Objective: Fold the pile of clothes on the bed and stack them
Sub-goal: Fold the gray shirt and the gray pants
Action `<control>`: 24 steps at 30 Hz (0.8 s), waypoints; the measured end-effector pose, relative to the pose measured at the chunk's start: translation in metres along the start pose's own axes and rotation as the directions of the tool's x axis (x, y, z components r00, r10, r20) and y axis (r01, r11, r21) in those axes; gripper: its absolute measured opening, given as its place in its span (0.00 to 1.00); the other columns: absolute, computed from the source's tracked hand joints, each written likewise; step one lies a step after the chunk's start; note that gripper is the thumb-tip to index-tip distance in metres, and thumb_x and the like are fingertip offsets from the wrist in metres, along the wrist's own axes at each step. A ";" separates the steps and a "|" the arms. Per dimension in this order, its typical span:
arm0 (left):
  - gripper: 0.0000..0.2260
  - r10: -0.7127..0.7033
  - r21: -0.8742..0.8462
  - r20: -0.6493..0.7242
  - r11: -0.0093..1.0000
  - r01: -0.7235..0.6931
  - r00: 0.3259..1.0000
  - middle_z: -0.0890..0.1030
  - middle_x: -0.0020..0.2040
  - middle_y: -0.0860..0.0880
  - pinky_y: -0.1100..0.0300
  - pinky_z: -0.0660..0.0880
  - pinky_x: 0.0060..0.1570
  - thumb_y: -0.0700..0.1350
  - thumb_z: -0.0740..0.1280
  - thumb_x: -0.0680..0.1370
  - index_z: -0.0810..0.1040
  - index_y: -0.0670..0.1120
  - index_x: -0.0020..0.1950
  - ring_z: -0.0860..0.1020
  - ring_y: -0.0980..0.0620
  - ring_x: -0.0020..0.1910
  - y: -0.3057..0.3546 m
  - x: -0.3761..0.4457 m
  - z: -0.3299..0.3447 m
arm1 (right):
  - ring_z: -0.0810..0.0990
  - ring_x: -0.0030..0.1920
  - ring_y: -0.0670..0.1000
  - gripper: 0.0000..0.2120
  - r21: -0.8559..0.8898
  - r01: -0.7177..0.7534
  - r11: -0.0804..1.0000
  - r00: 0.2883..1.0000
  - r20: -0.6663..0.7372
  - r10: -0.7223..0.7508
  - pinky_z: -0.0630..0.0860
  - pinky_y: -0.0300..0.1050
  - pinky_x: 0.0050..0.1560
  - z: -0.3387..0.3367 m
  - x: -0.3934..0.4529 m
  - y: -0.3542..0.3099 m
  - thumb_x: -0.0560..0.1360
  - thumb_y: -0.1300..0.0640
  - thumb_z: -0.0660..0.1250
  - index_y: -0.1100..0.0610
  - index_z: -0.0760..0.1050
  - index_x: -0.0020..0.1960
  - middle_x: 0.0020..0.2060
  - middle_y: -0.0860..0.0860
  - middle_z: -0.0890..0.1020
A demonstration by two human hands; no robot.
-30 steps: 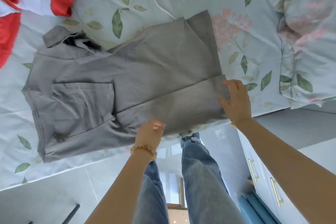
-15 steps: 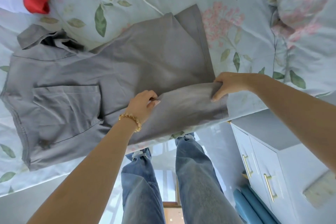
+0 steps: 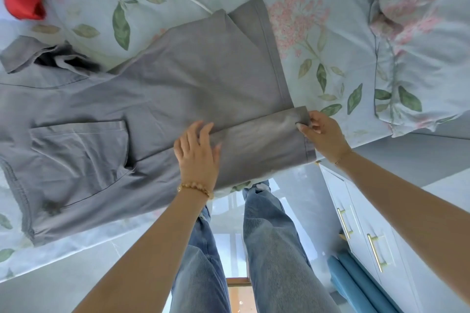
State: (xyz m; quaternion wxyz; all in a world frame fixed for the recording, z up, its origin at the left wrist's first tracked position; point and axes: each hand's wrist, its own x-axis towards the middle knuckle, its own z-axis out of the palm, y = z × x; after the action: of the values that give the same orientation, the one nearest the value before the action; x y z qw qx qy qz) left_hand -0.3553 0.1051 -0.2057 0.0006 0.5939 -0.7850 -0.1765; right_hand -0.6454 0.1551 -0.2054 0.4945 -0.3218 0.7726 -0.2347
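Lying flat on the flowered bed (image 3: 318, 63), the grey shirt (image 3: 157, 99) has its near side folded over. The left hand (image 3: 197, 154) presses the fold with straight, slightly spread fingers, and the right hand (image 3: 323, 133) pinches the fold's corner.

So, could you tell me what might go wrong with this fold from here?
The folded flap of the grey shirt lies by the edge of the bed, so it could slide off. The right hand only pinches one corner; the left hand rests flat, so the crease may skew. The collar stays rumpled.
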 end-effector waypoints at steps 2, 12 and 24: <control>0.25 0.140 0.006 0.057 0.990 -0.141 0.988 0.66 0.74 0.44 0.41 0.63 0.69 0.54 0.66 0.77 0.67 0.49 0.72 0.67 0.42 0.71 0.011 -0.013 0.010 | 0.78 0.47 0.55 0.08 -0.029 -0.010 1.000 0.997 -0.077 0.008 0.75 0.48 0.52 0.007 -0.007 0.000 0.78 0.59 0.68 0.58 0.75 0.56 0.44 0.51 0.80; 0.33 0.253 0.128 0.398 0.937 -0.326 0.882 0.43 0.80 0.47 0.34 0.39 0.72 0.64 0.54 0.79 0.44 0.55 0.79 0.44 0.46 0.79 0.024 -0.033 0.046 | 0.49 0.79 0.53 0.30 -0.839 0.390 0.379 0.907 0.277 -0.317 0.50 0.56 0.78 0.053 -0.023 0.009 0.83 0.43 0.46 0.57 0.49 0.80 0.79 0.54 0.51; 0.09 -0.419 -0.486 0.011 0.791 0.372 0.908 0.78 0.53 0.47 0.55 0.72 0.52 0.37 0.66 0.77 0.79 0.45 0.55 0.77 0.46 0.51 -0.172 -0.021 -0.095 | 0.69 0.70 0.56 0.19 -0.532 0.547 0.646 0.836 0.372 -0.403 0.64 0.47 0.70 0.192 -0.058 -0.106 0.79 0.59 0.63 0.60 0.72 0.69 0.69 0.55 0.72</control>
State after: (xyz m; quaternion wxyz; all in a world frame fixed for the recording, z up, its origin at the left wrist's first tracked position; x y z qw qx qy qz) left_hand -0.1684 0.0584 -0.1600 0.1478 0.7340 -0.5741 -0.3314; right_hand -0.4240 0.1159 -0.1747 0.3633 -0.6815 0.6331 -0.0532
